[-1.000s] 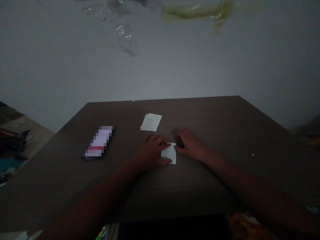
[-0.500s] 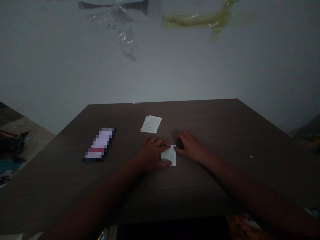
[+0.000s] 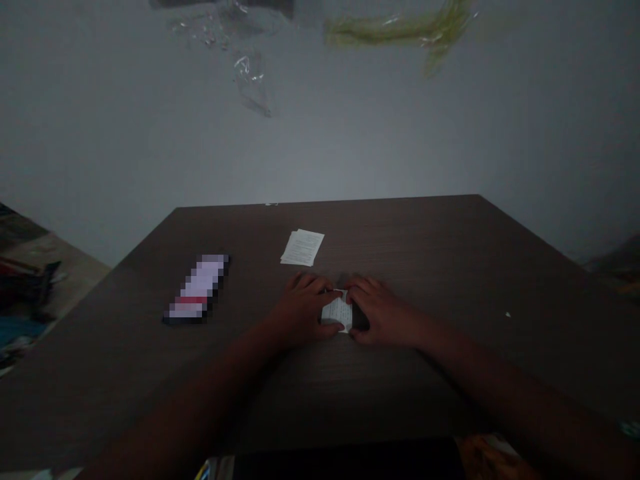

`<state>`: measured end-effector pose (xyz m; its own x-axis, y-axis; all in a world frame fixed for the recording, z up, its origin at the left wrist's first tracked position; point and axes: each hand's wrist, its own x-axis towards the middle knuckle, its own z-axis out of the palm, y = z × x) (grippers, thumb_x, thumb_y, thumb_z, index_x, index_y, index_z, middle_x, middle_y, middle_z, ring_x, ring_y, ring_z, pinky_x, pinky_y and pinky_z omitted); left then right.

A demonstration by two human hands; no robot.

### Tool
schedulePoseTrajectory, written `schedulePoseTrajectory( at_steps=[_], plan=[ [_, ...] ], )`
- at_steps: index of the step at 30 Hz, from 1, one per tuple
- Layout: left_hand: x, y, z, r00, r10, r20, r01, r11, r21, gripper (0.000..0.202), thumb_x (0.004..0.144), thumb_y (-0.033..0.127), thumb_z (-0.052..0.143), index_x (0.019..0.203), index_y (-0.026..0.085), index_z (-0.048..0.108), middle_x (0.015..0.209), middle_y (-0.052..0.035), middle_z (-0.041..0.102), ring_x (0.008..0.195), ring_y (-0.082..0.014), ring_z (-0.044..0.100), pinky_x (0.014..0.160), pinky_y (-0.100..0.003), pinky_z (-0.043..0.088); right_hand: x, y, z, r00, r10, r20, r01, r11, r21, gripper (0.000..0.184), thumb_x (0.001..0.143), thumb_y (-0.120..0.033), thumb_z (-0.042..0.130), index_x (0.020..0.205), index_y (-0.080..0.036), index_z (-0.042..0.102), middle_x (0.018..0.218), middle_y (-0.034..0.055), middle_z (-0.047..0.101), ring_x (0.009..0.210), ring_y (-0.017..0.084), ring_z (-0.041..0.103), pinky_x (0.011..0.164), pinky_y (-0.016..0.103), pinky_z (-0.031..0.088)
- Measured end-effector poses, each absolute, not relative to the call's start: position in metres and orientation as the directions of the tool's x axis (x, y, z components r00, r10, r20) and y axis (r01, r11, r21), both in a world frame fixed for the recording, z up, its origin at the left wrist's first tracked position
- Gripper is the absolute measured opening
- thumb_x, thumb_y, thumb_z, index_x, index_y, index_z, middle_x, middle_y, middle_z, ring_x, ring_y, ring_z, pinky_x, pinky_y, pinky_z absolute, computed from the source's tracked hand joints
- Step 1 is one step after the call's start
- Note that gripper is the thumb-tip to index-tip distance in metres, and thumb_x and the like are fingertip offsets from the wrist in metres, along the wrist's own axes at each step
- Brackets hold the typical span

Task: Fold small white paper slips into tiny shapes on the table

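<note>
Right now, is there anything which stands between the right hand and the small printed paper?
Nothing visible does. The right hand is already at the right edge of the small printed paper. The left hand is at the opposite side, and the other papers lie farther back.

1. Small paper (image 3: pixel 338 313): partly covered by the left hand (image 3: pixel 302 311); its writing too small to read;
2. Phone (image 3: pixel 201 283): screen blurred into blocks;
3. Stacked sheets (image 3: pixel 304 247): lower ones mostly covered; print illegible;
4. Yellow tape (image 3: pixel 383 31): cut off by the top edge.
</note>
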<state>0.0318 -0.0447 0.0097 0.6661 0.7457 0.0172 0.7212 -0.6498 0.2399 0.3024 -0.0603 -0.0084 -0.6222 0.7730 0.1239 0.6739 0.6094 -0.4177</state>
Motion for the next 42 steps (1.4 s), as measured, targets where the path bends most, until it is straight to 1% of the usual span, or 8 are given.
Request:
schedulePoseTrajectory(
  at_steps=[3,10,19,24,29,33,37,42],
  plan=[
    [0.032,-0.046,0.013,0.664,0.748,0.002,0.725,-0.644,0.244,0.062,0.103,0.049,0.1,0.159,0.029,0.085,0.158,-0.0128,0.082,0.153,-0.0438,0.07,0.146,-0.066,0.043,0.3,-0.061,-0.009,-0.6,0.789,0.13,0.681,0.589,-0.434,0.048,0.088,-0.031,0.1,0.128,-0.025,0.074,0.149,0.0163,0.078,0.141,0.044,0.072,0.124,0.062,0.058],
    [0.031,-0.044,0.011,0.671,0.742,0.009,0.716,-0.651,0.252,0.065,0.103,0.049,0.099,0.163,0.029,0.084,0.156,-0.0138,0.083,0.15,-0.0442,0.073,0.144,-0.07,0.045,0.301,-0.055,-0.009,-0.57,0.817,0.093,0.7,0.542,-0.465,0.047,0.087,-0.029,0.1,0.127,-0.026,0.075,0.147,0.0154,0.077,0.141,0.043,0.071,0.121,0.063,0.056],
    [0.031,-0.042,0.009,0.665,0.747,0.004,0.723,-0.646,0.244,0.068,0.102,0.054,0.1,0.163,0.027,0.085,0.155,-0.0157,0.083,0.151,-0.0471,0.072,0.141,-0.07,0.049,0.302,-0.028,-0.026,-0.408,0.907,0.106,0.773,0.405,-0.488,0.029,0.098,-0.028,0.093,0.117,-0.026,0.071,0.133,0.0121,0.079,0.13,0.036,0.075,0.108,0.05,0.058],
    [0.032,-0.041,0.008,0.676,0.737,0.016,0.714,-0.66,0.233,0.066,0.103,0.054,0.1,0.161,0.025,0.085,0.155,-0.0153,0.083,0.154,-0.046,0.07,0.146,-0.075,0.04,0.304,-0.015,-0.034,-0.385,0.909,0.161,0.772,0.413,-0.483,0.025,0.102,-0.027,0.09,0.121,-0.025,0.074,0.129,0.0118,0.079,0.12,0.033,0.075,0.102,0.045,0.059],
    [0.031,-0.042,0.009,0.671,0.74,0.033,0.711,-0.656,0.253,0.058,0.1,0.049,0.103,0.152,0.027,0.088,0.148,-0.0123,0.086,0.15,-0.0432,0.072,0.148,-0.072,0.038,0.305,-0.011,-0.043,-0.362,0.908,0.212,0.779,0.419,-0.466,0.01,0.113,-0.024,0.08,0.124,-0.024,0.079,0.13,0.012,0.08,0.122,0.032,0.077,0.108,0.047,0.061],
    [0.029,-0.04,0.007,0.675,0.737,0.041,0.706,-0.661,0.254,0.048,0.1,0.048,0.105,0.142,0.03,0.091,0.148,-0.0108,0.086,0.152,-0.0423,0.072,0.147,-0.07,0.04,0.308,-0.012,-0.043,-0.414,0.88,0.232,0.741,0.474,-0.476,0.014,0.12,-0.021,0.072,0.125,-0.024,0.084,0.129,0.0109,0.08,0.125,0.03,0.077,0.113,0.047,0.062],
    [0.029,-0.037,0.006,0.672,0.74,0.041,0.71,-0.658,0.25,0.044,0.101,0.044,0.105,0.14,0.03,0.091,0.148,-0.01,0.087,0.15,-0.0417,0.073,0.147,-0.069,0.039,0.312,-0.017,-0.039,-0.474,0.845,0.247,0.688,0.53,-0.496,0.014,0.12,-0.022,0.074,0.124,-0.025,0.088,0.13,0.0113,0.081,0.128,0.03,0.077,0.116,0.048,0.062],
    [0.029,-0.036,0.008,0.648,0.76,0.052,0.728,-0.638,0.25,0.035,0.104,0.039,0.1,0.137,0.03,0.091,0.147,-0.0092,0.087,0.148,-0.0398,0.073,0.144,-0.064,0.042,0.312,-0.021,-0.037,-0.467,0.849,0.249,0.675,0.524,-0.52,0.01,0.116,-0.02,0.079,0.12,-0.025,0.087,0.131,0.0116,0.083,0.133,0.032,0.077,0.12,0.051,0.062]
  ],
)
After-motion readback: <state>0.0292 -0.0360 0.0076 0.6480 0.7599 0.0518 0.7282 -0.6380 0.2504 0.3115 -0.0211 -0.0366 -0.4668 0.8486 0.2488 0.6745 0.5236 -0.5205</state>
